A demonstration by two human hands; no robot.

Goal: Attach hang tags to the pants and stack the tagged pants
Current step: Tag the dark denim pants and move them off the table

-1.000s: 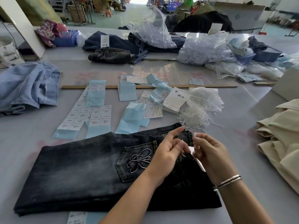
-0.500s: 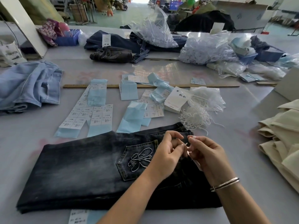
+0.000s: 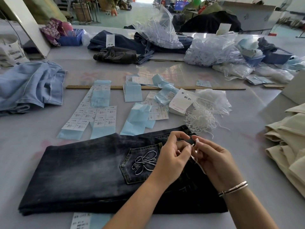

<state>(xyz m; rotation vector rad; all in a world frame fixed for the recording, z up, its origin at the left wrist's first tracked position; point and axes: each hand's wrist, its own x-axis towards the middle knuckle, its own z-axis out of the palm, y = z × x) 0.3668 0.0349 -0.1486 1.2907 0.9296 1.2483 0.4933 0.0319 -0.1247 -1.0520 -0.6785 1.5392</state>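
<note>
STEP: tagging — both hands, left [image 3: 173, 156] and right [image 3: 212, 160], pinch string [image 3: 197, 143] at jeans [image 3: 92, 167] waistband | NEXT: likely secure loop — then stack

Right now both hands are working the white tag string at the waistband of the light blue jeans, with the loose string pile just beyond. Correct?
Not quite. In the head view the left hand and right hand pinch the white tag string at the waistband of the dark washed jeans. The light blue jeans lie untouched at far left. The loose string pile does sit just beyond.
</note>
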